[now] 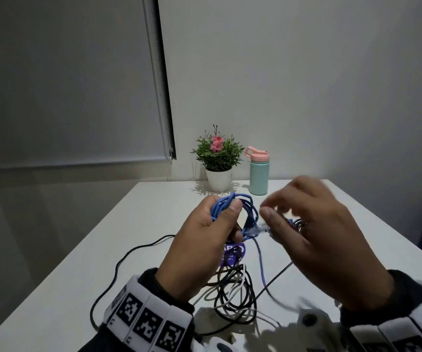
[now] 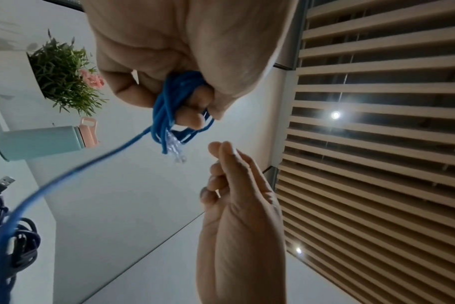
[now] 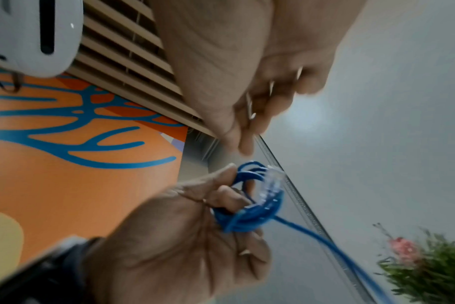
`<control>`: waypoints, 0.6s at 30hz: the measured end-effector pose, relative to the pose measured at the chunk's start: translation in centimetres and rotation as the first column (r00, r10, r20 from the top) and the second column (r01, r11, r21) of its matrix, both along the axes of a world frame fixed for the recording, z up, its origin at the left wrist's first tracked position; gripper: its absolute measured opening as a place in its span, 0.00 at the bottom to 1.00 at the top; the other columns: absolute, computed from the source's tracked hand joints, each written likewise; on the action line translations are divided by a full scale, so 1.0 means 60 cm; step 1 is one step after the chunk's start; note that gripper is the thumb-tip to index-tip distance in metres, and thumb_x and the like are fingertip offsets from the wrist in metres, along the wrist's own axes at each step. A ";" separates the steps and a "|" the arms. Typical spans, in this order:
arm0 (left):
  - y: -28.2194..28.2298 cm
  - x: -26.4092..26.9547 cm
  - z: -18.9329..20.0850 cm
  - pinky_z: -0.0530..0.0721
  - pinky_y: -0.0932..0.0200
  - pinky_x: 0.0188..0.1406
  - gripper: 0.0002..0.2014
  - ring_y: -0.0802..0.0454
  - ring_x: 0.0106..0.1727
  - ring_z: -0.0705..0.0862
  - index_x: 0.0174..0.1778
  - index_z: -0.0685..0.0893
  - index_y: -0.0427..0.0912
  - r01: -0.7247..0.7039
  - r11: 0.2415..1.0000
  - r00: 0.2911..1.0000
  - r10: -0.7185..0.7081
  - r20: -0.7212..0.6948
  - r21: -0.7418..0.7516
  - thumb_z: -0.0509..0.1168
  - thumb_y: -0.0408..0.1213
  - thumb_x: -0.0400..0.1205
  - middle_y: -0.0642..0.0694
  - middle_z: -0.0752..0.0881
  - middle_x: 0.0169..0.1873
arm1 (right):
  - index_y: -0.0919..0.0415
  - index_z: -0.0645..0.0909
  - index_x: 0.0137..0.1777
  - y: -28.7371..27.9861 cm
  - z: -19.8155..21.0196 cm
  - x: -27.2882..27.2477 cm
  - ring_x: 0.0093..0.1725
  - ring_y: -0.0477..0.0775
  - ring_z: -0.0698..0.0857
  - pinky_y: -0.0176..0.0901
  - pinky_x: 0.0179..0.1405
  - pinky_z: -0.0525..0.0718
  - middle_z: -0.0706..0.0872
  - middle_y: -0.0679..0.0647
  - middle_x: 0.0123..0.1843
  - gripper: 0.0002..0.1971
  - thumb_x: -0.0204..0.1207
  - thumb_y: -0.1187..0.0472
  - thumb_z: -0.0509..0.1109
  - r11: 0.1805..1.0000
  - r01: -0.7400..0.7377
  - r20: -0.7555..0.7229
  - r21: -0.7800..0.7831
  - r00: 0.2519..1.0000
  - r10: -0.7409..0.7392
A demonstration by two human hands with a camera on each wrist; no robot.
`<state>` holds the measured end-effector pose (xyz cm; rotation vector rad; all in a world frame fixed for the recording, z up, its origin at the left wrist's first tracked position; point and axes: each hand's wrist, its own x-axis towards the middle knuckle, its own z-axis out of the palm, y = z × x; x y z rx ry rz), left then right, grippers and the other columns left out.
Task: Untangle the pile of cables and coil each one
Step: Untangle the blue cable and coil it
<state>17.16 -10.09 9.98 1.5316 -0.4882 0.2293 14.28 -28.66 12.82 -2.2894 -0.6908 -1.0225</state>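
Note:
My left hand [image 1: 220, 217] grips a small coil of blue network cable [image 1: 245, 207] above the table, thumb pressed on top. The coil's clear plug [image 1: 258, 228] sticks out toward my right hand [image 1: 276, 212], which hovers blurred beside it with loose fingers and holds nothing. The blue tail [image 1: 262, 270] drops to the table. In the left wrist view the coil [image 2: 169, 107] and plug [image 2: 175, 150] hang from my left hand, the right hand [image 2: 234, 185] a little apart. The right wrist view shows the coil [image 3: 247, 216] too. A tangle of black and white cables [image 1: 232, 293] lies below.
A potted plant [image 1: 217, 158] and a mint bottle with a pink lid [image 1: 258, 171] stand at the back of the white table [image 1: 141, 224]. One black cable [image 1: 118, 265] loops off left. A dark coiled cable [image 1: 297, 223] lies behind my right hand. A purple tag [image 1: 232, 254] sits under the coil.

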 end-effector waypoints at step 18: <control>-0.019 -0.007 -0.001 0.81 0.62 0.35 0.12 0.52 0.30 0.75 0.40 0.85 0.45 0.225 0.959 0.951 -0.255 -0.175 -0.170 0.68 0.50 0.82 0.45 0.75 0.28 | 0.41 0.82 0.42 0.003 -0.011 0.000 0.46 0.39 0.81 0.31 0.45 0.74 0.77 0.39 0.45 0.07 0.71 0.43 0.65 0.980 -0.112 -0.482 0.164 0.858 0.179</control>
